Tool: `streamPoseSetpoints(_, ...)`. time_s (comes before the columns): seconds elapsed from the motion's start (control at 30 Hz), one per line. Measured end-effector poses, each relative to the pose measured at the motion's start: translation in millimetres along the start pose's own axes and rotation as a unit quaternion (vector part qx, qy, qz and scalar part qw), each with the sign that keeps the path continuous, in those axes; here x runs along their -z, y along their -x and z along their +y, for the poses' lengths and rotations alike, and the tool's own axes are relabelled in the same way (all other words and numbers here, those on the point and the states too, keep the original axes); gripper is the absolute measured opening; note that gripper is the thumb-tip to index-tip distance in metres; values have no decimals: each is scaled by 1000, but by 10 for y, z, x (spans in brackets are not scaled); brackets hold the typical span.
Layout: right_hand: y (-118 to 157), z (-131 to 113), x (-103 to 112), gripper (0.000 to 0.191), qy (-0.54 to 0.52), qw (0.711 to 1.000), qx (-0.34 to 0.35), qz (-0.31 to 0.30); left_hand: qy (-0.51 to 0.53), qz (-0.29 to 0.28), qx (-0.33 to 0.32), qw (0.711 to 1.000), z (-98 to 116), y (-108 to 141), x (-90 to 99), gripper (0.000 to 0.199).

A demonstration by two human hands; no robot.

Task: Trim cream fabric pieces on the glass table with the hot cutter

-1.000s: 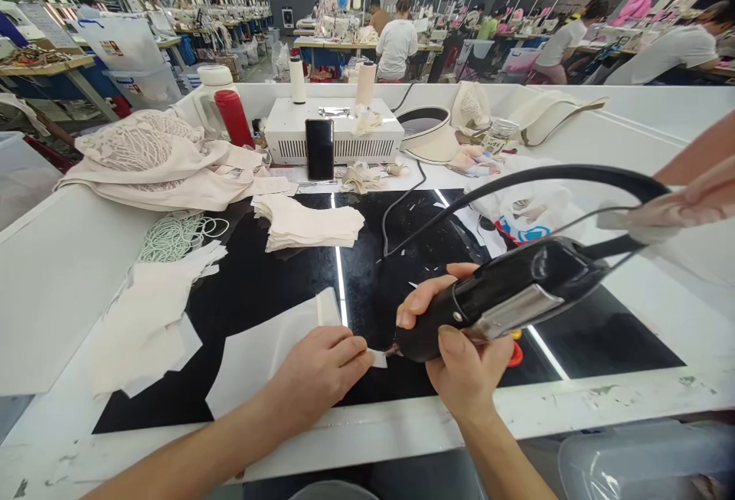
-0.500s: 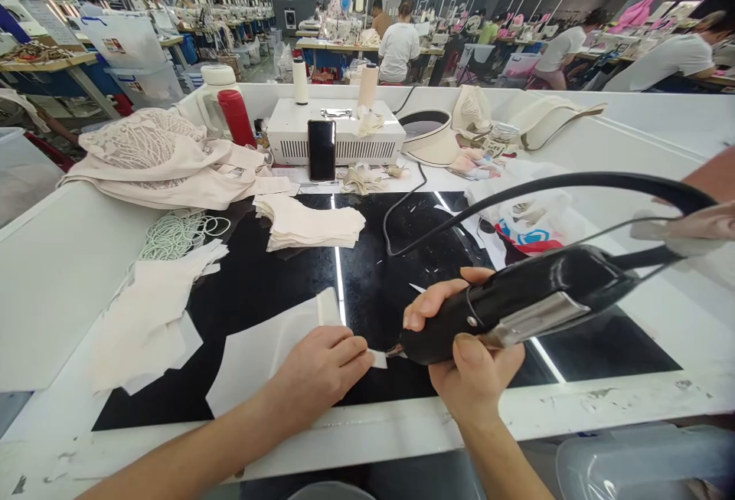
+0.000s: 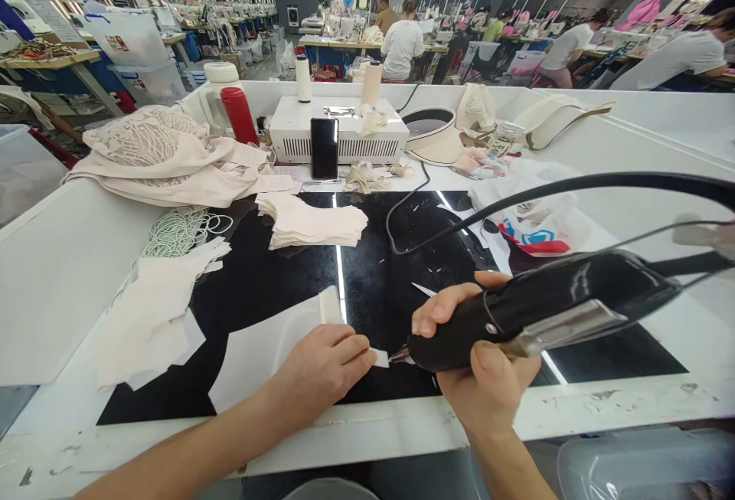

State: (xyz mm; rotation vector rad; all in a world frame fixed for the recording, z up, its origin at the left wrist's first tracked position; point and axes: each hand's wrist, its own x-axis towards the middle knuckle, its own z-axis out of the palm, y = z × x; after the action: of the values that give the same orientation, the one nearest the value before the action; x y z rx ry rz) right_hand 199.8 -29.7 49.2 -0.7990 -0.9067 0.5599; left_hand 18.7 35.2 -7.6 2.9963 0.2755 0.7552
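Observation:
My left hand (image 3: 325, 366) presses a white fabric piece (image 3: 249, 358) onto the black cutting board (image 3: 276, 274). Its fingers are bunched together over a narrow strip (image 3: 380, 358), whose end sticks out to the right. My right hand (image 3: 488, 389) is wrapped round a thick black corded hand tool (image 3: 556, 301) with a metal lever along its side. The tool's pointed metal tip (image 3: 400, 354) is at the strip's end; I cannot tell whether they touch. A thin white sliver (image 3: 423, 289) lies just behind the right hand.
Cream fabric stacks lie behind (image 3: 318, 224) and at left (image 3: 152, 301), near green cord (image 3: 181, 233). Beyond the board are a white vented box (image 3: 287, 129), a phone (image 3: 325, 149) and a sun visor (image 3: 433, 148). The black cable (image 3: 534, 190) arches over the right side.
My right hand and the black tool have shifted slightly right, the tip a little away to the right. My left hand and the fabric stay almost in place.

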Motion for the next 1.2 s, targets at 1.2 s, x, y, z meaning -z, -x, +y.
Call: streamPoseSetpoints(1.2,74,13,3,42,3,1000,-1,-17,107,-90,55,989,-156,74,172,19)
